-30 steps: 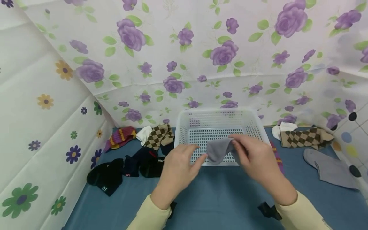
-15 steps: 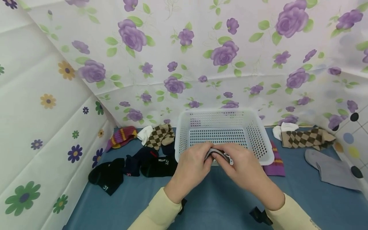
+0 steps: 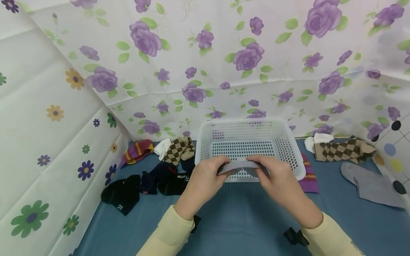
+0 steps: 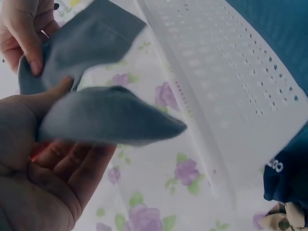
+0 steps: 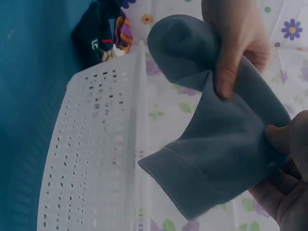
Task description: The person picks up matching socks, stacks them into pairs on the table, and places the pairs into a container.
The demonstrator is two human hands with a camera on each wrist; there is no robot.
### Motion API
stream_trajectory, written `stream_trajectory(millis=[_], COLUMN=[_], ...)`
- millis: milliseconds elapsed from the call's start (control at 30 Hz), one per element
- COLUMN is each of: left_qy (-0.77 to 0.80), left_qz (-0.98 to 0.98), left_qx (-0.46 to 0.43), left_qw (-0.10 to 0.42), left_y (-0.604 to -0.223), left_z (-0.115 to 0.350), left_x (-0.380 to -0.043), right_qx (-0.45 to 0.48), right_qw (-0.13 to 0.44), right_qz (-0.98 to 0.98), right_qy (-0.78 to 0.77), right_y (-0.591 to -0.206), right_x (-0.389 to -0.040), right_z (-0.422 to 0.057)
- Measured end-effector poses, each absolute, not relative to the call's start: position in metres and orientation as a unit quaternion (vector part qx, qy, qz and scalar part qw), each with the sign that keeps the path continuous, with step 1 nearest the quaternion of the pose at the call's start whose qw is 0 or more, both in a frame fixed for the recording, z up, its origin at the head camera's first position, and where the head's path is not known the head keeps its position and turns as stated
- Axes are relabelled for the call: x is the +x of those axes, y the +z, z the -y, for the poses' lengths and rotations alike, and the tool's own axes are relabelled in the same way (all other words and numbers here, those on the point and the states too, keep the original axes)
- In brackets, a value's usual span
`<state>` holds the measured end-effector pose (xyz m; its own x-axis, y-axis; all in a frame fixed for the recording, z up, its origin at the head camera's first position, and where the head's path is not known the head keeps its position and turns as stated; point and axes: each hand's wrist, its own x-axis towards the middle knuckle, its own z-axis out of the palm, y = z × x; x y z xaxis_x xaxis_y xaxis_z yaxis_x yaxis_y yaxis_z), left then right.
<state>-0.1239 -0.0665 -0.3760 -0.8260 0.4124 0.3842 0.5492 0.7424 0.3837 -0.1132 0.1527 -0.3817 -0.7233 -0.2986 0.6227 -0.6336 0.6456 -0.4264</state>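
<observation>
A grey sock (image 3: pixel 241 165) is stretched between my two hands, just above the front edge of the white plastic basket (image 3: pixel 298 170). My left hand (image 3: pixel 206 177) pinches it near the toe end, thumb on one side and fingers on the other. Toward the cuff end, my right hand (image 3: pixel 278 177) pinches it the same way. In the right wrist view the whole sock (image 5: pixel 216 139) shows, its cuff hanging loose at the lower left. The left wrist view has the toe part (image 4: pixel 115 115) drooping past my left fingers.
Several dark socks (image 3: pixel 123 192) lie left of the basket, with argyle (image 3: pixel 176 151), white (image 3: pixel 162 147) and striped (image 3: pixel 138 151) ones behind. To the right lie a striped sock (image 3: pixel 308 177), another argyle (image 3: pixel 341 150), a white (image 3: pixel 318 140) and a grey one (image 3: pixel 371 185).
My left hand has come in and taken hold of the grey sock. Both hands first met with it bunched between them, then moved slightly apart, stretching it sideways.
</observation>
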Motion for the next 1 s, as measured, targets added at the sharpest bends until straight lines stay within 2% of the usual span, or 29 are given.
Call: stream_trajectory(millis=[200,567,800,1000], left_qy=[-0.256,-0.29,-0.303,-0.335], left_qz=[0.926,0.913,0.908,0.894], left_qx=[-0.253,-0.254,-0.263,-0.259], left_qw=[0.116,0.131,0.122,0.148], left_y=[-0.378,-0.382,-0.389,-0.398], left_z=[0.077,0.093,0.105,0.112], left_x=[-0.126,-0.128,-0.124,-0.12], right_qx=[0.238,0.254,0.25,0.218], right_qw=[0.279,0.361,0.338,0.265], right_qz=[0.859,0.835,0.855,0.874], right_qy=[0.357,0.329,0.305,0.344], right_y=[-0.382,-0.388,-0.396,-0.404], right_x=[-0.116,-0.121,-0.121,-0.119], right_z=[-0.159,-0.162,-0.166,-0.176])
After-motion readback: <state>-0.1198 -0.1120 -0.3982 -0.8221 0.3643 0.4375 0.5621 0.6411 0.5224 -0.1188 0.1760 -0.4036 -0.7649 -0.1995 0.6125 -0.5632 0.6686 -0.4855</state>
